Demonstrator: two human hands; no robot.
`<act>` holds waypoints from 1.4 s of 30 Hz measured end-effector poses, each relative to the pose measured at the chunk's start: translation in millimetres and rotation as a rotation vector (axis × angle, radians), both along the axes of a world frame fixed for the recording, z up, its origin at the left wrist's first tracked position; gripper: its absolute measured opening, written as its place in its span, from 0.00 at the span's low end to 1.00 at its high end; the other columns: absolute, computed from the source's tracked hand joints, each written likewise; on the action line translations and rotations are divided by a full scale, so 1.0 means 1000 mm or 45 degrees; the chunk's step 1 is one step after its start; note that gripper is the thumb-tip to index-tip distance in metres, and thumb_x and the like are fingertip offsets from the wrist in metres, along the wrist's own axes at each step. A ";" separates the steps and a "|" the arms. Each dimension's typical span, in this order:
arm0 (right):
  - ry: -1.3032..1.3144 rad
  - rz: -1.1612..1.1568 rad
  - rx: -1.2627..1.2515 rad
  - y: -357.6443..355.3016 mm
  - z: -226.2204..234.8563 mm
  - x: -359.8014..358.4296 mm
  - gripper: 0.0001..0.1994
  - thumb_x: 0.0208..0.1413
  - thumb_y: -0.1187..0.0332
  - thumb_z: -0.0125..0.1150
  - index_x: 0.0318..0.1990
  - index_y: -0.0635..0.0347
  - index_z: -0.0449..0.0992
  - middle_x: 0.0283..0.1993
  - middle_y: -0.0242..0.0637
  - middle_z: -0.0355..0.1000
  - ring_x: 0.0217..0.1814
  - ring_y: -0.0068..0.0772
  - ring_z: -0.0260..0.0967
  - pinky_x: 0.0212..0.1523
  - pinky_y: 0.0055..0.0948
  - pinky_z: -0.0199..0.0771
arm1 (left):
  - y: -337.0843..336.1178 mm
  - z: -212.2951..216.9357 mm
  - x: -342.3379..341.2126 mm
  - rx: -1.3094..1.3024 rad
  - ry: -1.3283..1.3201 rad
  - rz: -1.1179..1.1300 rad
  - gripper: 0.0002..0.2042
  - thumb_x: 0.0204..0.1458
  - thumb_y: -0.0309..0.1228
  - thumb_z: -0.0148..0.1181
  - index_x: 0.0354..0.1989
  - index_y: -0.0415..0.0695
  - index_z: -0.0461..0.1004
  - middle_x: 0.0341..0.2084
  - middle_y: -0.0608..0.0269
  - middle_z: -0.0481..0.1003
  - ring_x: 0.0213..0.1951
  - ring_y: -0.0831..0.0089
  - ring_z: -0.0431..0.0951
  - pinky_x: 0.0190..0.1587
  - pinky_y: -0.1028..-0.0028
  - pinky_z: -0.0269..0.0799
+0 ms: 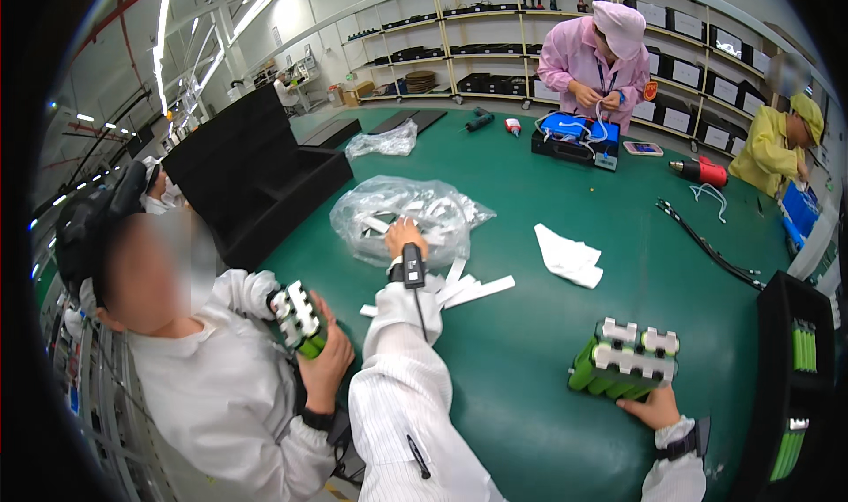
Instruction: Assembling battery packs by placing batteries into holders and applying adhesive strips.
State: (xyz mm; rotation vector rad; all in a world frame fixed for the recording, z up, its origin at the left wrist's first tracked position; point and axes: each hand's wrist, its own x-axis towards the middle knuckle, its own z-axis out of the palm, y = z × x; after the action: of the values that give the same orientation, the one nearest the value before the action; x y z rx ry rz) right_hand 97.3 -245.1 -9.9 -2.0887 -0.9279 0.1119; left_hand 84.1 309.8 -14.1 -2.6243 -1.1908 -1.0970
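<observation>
My left hand (406, 239) reaches into the transparent bag (471, 215), fingers too hidden to judge, my right hand (654, 406) touches the battery pack's (625, 361) near lower edge, grip unclear, with open tabletop (512, 378) between my 2 arms and a black case (770, 361) near my right wrist.

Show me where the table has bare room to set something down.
The green table is bare between the white strips and the battery pack at the right hand, and between the white cloth and black cables. It is crowded around the plastic bag, where the left hand is.
</observation>
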 end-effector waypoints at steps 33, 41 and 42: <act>0.286 -0.092 -0.124 -0.013 -0.010 0.006 0.28 0.29 0.58 0.71 0.43 0.53 0.70 0.44 0.33 0.69 0.49 0.36 0.63 0.56 0.35 0.53 | -0.036 0.047 -0.001 -0.474 -0.278 0.039 0.17 0.50 0.41 0.51 0.36 0.37 0.67 0.27 0.49 0.71 0.29 0.62 0.74 0.29 0.68 0.67; -0.031 0.006 -0.120 -0.001 0.002 0.007 0.27 0.30 0.58 0.69 0.43 0.54 0.71 0.46 0.38 0.66 0.53 0.42 0.57 0.59 0.41 0.44 | -0.080 0.024 -0.010 -0.631 -1.402 -0.098 0.13 0.53 0.37 0.50 0.31 0.37 0.68 0.21 0.54 0.73 0.19 0.69 0.71 0.22 0.70 0.64; -0.069 -0.014 -0.122 0.001 0.004 0.007 0.28 0.30 0.58 0.69 0.43 0.54 0.70 0.47 0.39 0.66 0.54 0.42 0.57 0.59 0.41 0.43 | -0.093 0.021 -0.010 -0.741 -1.574 -0.087 0.13 0.53 0.37 0.49 0.30 0.37 0.68 0.22 0.56 0.74 0.20 0.72 0.70 0.23 0.71 0.64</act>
State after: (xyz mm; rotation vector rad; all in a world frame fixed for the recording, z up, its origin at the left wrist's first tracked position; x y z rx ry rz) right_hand 104.0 -244.6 -5.8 -2.1947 -0.9603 0.0960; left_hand 74.4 216.7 6.8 -2.1446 -1.7308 -2.9651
